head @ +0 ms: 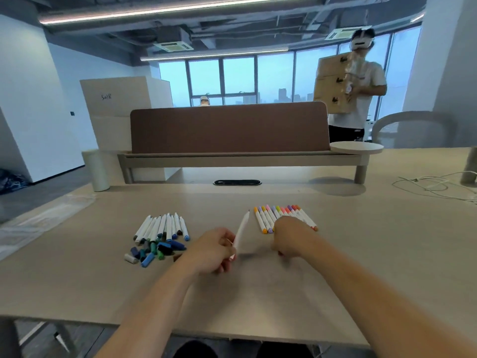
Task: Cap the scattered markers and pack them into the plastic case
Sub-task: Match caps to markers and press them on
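My left hand grips a white marker by its lower end, with its bare tip pointing up and away. My right hand hovers blurred with curled fingers over the near end of a row of capped markers in orange, pink and purple. Whether it holds a cap is hidden. To the left lies a bunch of uncapped white markers. A pile of loose blue, green and dark caps sits at their near end.
The beige table carries a brown divider panel on a low shelf at the back. White cables lie at the far right. A person carrying cardboard boxes stands behind the desk.
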{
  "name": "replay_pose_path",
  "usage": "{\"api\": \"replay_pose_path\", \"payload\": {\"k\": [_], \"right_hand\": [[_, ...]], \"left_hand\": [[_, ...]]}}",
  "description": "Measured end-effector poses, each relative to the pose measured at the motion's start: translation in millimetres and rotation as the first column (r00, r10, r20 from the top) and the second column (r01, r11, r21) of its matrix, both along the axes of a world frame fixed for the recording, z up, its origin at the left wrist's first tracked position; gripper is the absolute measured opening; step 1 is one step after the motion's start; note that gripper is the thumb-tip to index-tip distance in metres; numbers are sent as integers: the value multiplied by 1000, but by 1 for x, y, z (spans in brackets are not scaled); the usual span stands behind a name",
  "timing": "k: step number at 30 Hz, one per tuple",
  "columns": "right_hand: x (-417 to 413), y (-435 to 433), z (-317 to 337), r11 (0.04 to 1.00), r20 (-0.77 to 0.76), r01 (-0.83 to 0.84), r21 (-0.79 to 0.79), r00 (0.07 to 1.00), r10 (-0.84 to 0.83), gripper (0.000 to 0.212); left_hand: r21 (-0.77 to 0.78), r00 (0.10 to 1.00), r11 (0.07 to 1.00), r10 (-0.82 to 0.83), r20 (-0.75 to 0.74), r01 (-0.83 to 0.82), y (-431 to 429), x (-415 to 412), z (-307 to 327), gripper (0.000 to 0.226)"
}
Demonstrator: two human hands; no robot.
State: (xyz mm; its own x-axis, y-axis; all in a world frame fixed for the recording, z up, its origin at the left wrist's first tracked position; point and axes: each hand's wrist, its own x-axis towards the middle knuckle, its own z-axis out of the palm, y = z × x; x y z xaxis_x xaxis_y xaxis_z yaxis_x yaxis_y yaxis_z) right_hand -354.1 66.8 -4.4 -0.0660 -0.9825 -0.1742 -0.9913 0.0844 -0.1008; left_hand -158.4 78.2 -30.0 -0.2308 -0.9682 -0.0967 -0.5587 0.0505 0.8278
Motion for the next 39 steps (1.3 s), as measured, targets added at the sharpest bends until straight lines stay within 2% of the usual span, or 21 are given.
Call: {"api": "replay_pose_path", "payload": {"k": [1,2,4,5,7,10,16,19,23,27,32,37,39], "right_hand": [[-5,-1,-1,994,151,26,-109,988,-9,18],[-9,-3,-1,973,338,83,-216,941,-5,12],[-14,-4,0,907,626,232,-351,779,42,16],[-16,-6,1,877,712,290,-382,698,80,16],[-13,-6,5,849,787,334,-410,600,144,14],[-9,-8,8,845,829,348,-407,530,181,13],[-6,-5,5,870,856,304,-388,469,218,12],[-6,-5,5,875,845,278,-395,484,228,12],[-3,-7,1,880,792,225,-419,565,233,10],[0,-15,-6,908,837,208,-363,501,220,8],[9,-19,-15,909,850,204,-364,472,235,12],[18,-21,-14,900,841,211,-381,484,242,10],[20,-27,-12,915,858,191,-356,454,239,10]], "left_hand": [[-8,1000,1000,-15,-5,15,1,1,1,19],[-13,999,999,-31,-9,30,2,1,2,19],[-16,998,998,-64,-10,64,4,2,4,19],[-19,997,997,-80,-2,79,5,2,5,19],[-23,995,995,-100,23,100,4,3,5,19],[-22,993,994,-109,35,110,3,4,5,19],[-21,994,994,-106,13,106,1,4,2,18],[-18,995,995,-98,-1,98,0,3,0,18],[-22,995,995,-99,-4,99,-2,3,-1,17],[-40,996,996,-84,-7,83,-2,3,-4,11],[-137,977,981,-109,184,135,-5,0,-5,6],[-90,991,992,-81,109,91,-9,0,-7,6],[-29,997,997,-65,31,66,-10,-1,-4,4]]}}
